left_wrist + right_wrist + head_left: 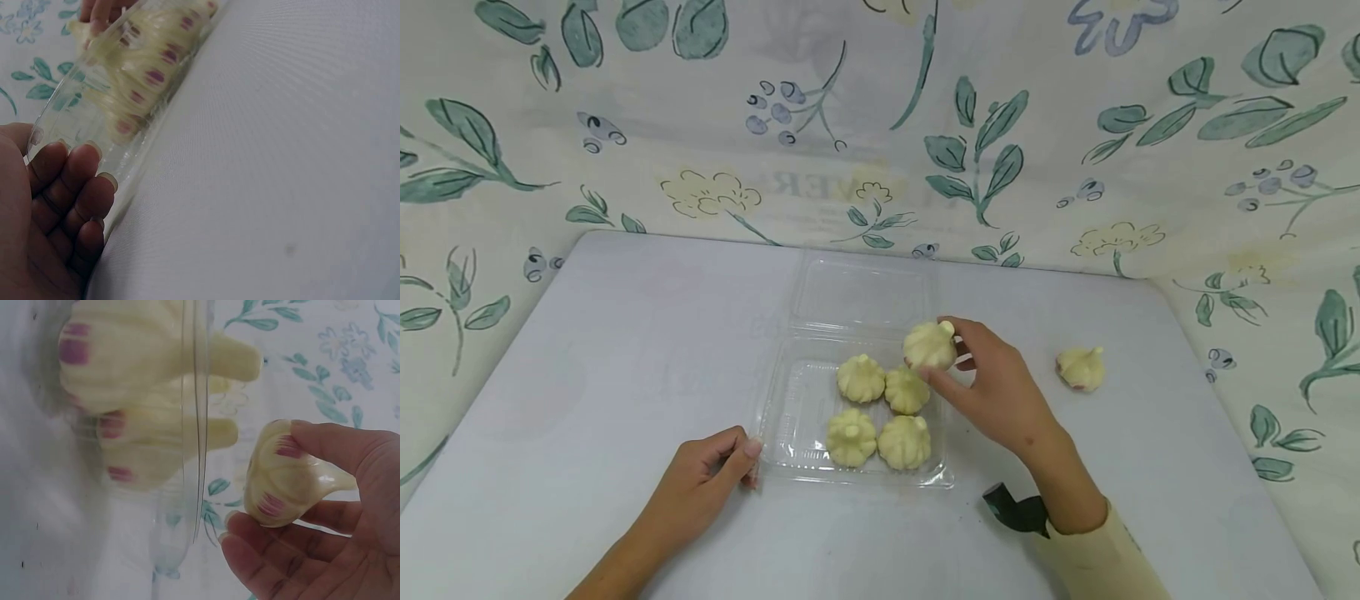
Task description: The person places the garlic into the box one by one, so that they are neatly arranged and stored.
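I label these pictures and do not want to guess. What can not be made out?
Head view: the top of the back right garlic bulb in the clear plastic container, hidden by the held garlic bulb.
Left wrist view: the bulb count, blurred through the container wall.
Left wrist view: most of the right hand, cut by the top edge.
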Demonstrator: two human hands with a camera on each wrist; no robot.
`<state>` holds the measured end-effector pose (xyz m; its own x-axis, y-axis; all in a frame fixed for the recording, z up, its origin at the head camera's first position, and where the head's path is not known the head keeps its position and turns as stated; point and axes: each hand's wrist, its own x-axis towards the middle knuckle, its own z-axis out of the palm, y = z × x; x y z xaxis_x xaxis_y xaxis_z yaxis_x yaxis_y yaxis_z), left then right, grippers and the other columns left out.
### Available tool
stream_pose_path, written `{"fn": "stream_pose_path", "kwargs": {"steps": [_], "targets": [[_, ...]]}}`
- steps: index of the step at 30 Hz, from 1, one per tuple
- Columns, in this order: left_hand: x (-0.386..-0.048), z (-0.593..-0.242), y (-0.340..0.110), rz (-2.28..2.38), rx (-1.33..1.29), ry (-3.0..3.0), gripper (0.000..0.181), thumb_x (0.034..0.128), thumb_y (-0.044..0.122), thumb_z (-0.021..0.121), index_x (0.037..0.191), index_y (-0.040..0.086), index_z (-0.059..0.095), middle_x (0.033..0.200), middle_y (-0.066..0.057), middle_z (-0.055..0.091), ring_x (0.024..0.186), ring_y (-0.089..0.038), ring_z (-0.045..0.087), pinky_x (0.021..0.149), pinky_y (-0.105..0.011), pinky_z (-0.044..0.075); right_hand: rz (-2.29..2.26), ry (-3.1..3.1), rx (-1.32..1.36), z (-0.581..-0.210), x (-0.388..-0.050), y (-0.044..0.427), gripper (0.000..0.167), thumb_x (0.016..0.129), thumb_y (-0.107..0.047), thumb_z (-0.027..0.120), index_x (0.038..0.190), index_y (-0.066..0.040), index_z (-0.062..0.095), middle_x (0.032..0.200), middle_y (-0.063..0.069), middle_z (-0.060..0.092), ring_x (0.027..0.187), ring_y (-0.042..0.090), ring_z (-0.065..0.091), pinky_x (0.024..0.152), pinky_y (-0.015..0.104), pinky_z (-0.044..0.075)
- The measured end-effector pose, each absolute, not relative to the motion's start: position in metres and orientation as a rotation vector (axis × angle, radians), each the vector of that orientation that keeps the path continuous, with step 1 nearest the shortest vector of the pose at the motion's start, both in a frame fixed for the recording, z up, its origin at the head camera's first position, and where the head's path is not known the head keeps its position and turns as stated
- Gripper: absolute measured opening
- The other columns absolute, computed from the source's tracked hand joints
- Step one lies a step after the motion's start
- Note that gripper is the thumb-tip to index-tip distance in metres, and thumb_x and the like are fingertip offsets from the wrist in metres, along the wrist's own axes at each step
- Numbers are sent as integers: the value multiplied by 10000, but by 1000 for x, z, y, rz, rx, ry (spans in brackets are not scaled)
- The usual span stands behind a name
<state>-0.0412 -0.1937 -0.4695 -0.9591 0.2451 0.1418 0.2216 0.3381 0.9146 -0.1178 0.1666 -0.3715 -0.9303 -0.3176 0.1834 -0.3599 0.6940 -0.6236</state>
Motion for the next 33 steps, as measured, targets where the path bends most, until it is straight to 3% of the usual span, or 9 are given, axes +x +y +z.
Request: {"fn": "stream_pose_path", "kwargs": {"steps": [9, 33], "targets": [[-41, -470, -194, 1748, 451, 2543, 344, 1085, 102, 573, 771, 242, 554, 701, 88, 624, 655, -142, 572, 620, -278, 462, 1040, -2879, 609, -372, -108, 155, 640, 934, -271, 826, 1465, -65, 533, 1323, 52, 630, 1052, 183, 635, 882, 395, 583], [-41, -471, -194, 1753, 460, 2550, 343, 1083, 98, 578, 770, 236, 549, 697, 94, 622, 647, -140, 573, 609, -278, 462, 1060, -2871, 764, -376, -99, 140, 624, 948, -280, 810, 1465, -67, 532, 1317, 28, 634, 1074, 160, 641, 878, 401, 578]]}}
